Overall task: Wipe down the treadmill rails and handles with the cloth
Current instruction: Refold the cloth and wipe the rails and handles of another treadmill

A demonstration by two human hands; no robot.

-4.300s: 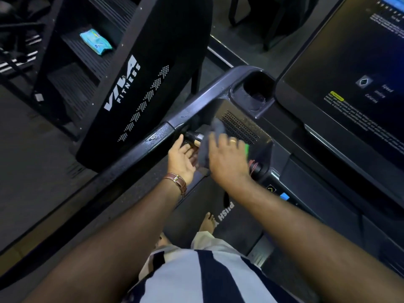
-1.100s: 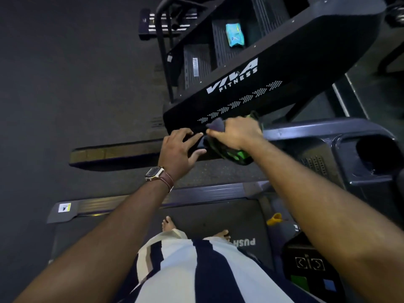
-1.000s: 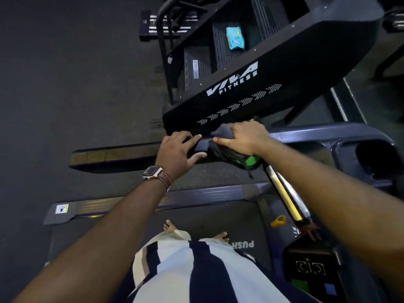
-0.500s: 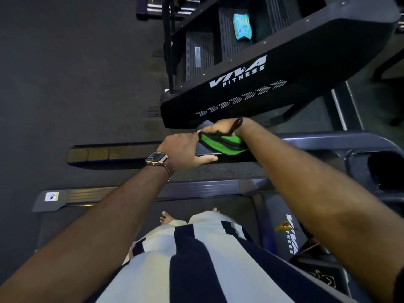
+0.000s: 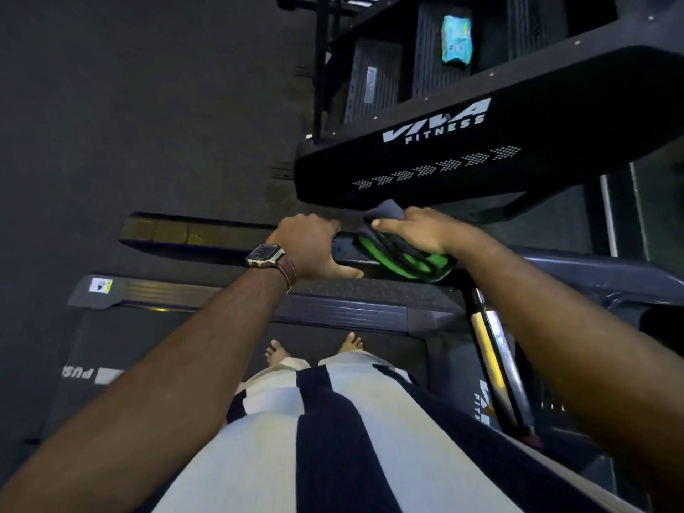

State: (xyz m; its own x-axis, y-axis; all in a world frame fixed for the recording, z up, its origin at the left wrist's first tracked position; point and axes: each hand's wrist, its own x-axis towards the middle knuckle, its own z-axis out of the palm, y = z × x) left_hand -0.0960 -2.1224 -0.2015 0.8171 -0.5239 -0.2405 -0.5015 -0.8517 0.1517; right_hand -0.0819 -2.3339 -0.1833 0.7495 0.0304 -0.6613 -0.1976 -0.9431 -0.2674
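Note:
The treadmill's dark side rail (image 5: 562,268) runs left to right across the middle of the view. My left hand (image 5: 311,246), with a watch on its wrist, is closed around the rail's free end. Just to its right, my right hand (image 5: 418,231) presses a dark grey cloth with green patches (image 5: 403,259) onto the top of the rail; a grey corner of it sticks out beyond my fingers. A shiny metal handle bar (image 5: 496,364) slants down under my right forearm.
A black Viva Fitness stair machine (image 5: 481,149) stands close beyond the rail, with a light blue packet (image 5: 457,38) on one step. The treadmill deck's side strip (image 5: 259,301) and belt lie below, with my bare feet (image 5: 314,349) on it. Dark floor fills the left.
The view has shifted from the console side to the rail's free end. My left hand has closed around the rail end, and my right hand has turned palm down on the cloth.

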